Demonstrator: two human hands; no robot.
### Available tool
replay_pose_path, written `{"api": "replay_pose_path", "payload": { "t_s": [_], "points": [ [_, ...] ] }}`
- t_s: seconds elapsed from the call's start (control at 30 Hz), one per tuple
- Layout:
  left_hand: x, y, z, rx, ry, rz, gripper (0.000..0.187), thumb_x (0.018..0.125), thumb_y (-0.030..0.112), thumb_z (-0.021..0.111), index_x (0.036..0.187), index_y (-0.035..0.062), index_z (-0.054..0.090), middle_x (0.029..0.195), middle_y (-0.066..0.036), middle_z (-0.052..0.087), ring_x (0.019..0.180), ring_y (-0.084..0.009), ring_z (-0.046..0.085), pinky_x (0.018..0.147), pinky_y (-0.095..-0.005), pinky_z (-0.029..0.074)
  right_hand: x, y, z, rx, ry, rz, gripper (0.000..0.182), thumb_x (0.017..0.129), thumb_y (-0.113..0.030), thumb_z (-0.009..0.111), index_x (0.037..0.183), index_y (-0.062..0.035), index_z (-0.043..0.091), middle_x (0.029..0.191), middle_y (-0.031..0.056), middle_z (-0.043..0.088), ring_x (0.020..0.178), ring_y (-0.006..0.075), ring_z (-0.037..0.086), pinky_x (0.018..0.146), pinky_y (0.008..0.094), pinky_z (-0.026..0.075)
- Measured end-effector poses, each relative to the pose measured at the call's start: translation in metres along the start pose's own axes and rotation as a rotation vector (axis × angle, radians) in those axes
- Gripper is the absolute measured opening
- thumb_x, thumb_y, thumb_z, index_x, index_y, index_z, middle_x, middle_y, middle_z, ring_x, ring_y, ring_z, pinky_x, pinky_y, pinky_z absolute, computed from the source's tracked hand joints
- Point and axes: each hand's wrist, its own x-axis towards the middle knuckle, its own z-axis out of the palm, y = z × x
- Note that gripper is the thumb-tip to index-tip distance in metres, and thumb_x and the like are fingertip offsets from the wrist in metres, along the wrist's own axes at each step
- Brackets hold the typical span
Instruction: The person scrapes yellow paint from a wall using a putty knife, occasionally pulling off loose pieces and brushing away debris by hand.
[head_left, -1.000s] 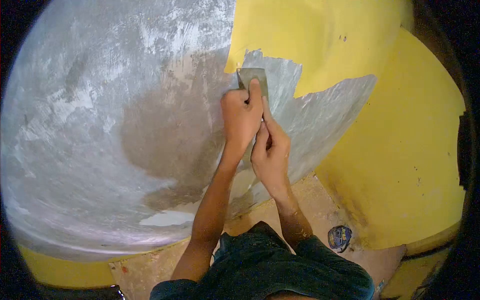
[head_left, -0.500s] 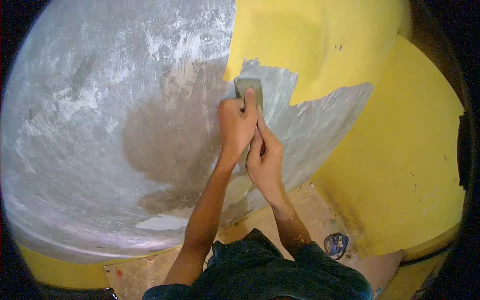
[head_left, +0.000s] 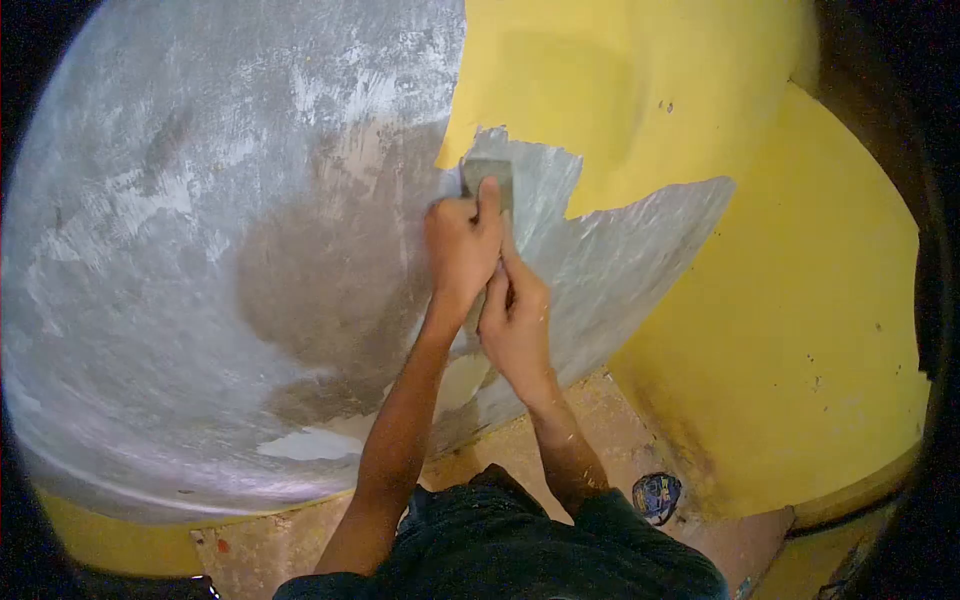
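Observation:
A flat, grey-green rectangular tool (head_left: 489, 168) lies against a large curved wall (head_left: 340, 240), just below the ragged edge of its yellow coat (head_left: 540, 90). My left hand (head_left: 465, 240) is closed around the tool near its upper end, with the thumb laid along its face. Lower down and to the right, my right hand (head_left: 518, 320) is closed on the tool's lower part, its fingers reaching up beside my left hand. Much of the tool is hidden under both hands, so its exact kind cannot be made out.
Bare grey surface with brownish and whitish patches covers the left and middle of the curved wall. A yellow panel (head_left: 800, 330) stands to the right. Below is a stained, board-like floor (head_left: 570, 420), with a dark blue patterned object (head_left: 657, 497) on it.
The view has shifted slightly, so the scene sits a little further left and lower. Both hands keep their hold; the tool is marginally higher relative to the yellow edge.

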Motion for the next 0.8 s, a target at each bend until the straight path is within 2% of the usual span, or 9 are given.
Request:
{"api": "replay_pose_path", "payload": {
  "t_s": [0.17,0.23,0.27,0.37,0.43,0.47,0.57,0.67,0.8],
  "points": [
    [0.009,-0.008,0.007,-0.035,-0.019,-0.013,0.057,0.097,0.03,0.062,0.055,-0.0084,0.054,0.05,-0.025,0.048,0.04,-0.035,0.048,0.048,-0.0471,0.037,0.01,-0.011,-0.008,-0.058,-0.02,0.007,0.046,0.101,-0.001,0.043,0.147,0.0048,0.045,0.073,0.0107,0.06,0.064,0.0101,0.048,0.058,0.0268,0.041],
    [0.008,-0.006,0.006,-0.071,-0.023,-0.024,0.057,0.096,0.03,0.063,0.055,-0.0085,0.054,0.05,-0.025,0.048,0.04,-0.0346,0.049,0.048,-0.047,0.037,0.013,-0.019,-0.017,0.115,-0.104,0.24,0.046,0.101,-0.002,0.041,0.147,0.0043,0.046,0.071,0.0104,0.058,0.065,0.0103,0.051,0.058,0.0274,0.042],
    [0.001,-0.004,0.003,-0.054,-0.019,-0.052,0.057,0.096,0.03,0.063,0.055,-0.0085,0.054,0.05,-0.025,0.049,0.041,-0.0347,0.05,0.048,-0.0471,0.038,0.007,-0.013,-0.011,0.115,-0.102,0.238,0.046,0.101,-0.002,0.041,0.147,0.0043,0.046,0.071,0.0104,0.058,0.065,0.0103,0.051,0.058,0.0274,0.042],
    [-0.003,-0.005,-0.001,0.008,-0.041,-0.048,0.056,0.096,0.03,0.063,0.056,-0.0086,0.055,0.051,-0.025,0.049,0.041,-0.0343,0.052,0.048,-0.0469,0.038,-0.004,0.003,0.006,-0.052,0.022,-0.03,0.046,0.102,-0.003,0.039,0.147,0.0043,0.045,0.075,0.0118,0.061,0.064,0.0118,0.054,0.058,0.0279,0.043],
    [0.01,0.0,-0.003,0.06,-0.047,-0.024,0.055,0.096,0.03,0.063,0.057,-0.0088,0.055,0.051,-0.025,0.049,0.041,-0.0339,0.051,0.048,-0.0467,0.038,0.009,-0.003,0.007,-0.052,0.061,-0.036,0.047,0.102,-0.003,0.038,0.147,0.0056,0.044,0.093,0.0202,0.069,0.077,0.0157,0.064,0.067,0.0292,0.049],
    [0.02,0.012,0.001,0.036,-0.038,-0.016,0.056,0.096,0.031,0.062,0.057,-0.0085,0.056,0.051,-0.025,0.049,0.041,-0.034,0.052,0.048,-0.047,0.038,0.014,-0.013,0.003,-0.053,0.052,-0.03,0.047,0.102,-0.003,0.038,0.147,0.0056,0.044,0.093,0.0202,0.069,0.077,0.0157,0.064,0.067,0.0292,0.049],
    [0.018,0.004,0.003,-0.006,-0.037,0.007,0.058,0.097,0.036,0.061,0.058,-0.0078,0.059,0.051,-0.025,0.051,0.042,-0.0343,0.053,0.049,-0.0478,0.039,0.014,-0.024,-0.005,0.065,-0.076,0.262,0.047,0.102,-0.003,0.038,0.147,0.006,0.043,0.119,0.0288,0.067,0.097,0.0214,0.068,0.083,0.0319,0.052],
    [0.009,0.0,-0.004,0.069,-0.069,-0.07,0.058,0.096,0.038,0.06,0.059,-0.0075,0.06,0.051,-0.025,0.051,0.043,-0.0362,0.053,0.05,-0.0483,0.04,0.005,-0.009,0.005,-0.072,-0.01,0.004,0.047,0.101,-0.002,0.037,0.147,0.0062,0.043,0.12,0.0295,0.067,0.1,0.0229,0.067,0.086,0.0335,0.052],
    [0.025,0.014,0.004,0.011,-0.058,-0.029,0.058,0.096,0.037,0.061,0.058,-0.0077,0.06,0.052,-0.026,0.052,0.044,-0.0382,0.054,0.051,-0.0484,0.04,0.022,-0.019,0.0,0.045,-0.004,0.113,0.048,0.1,-0.001,0.037,0.147,0.0061,0.043,0.115,0.028,0.069,0.094,0.024,0.069,0.082,0.0337,0.053]
  ]
}}
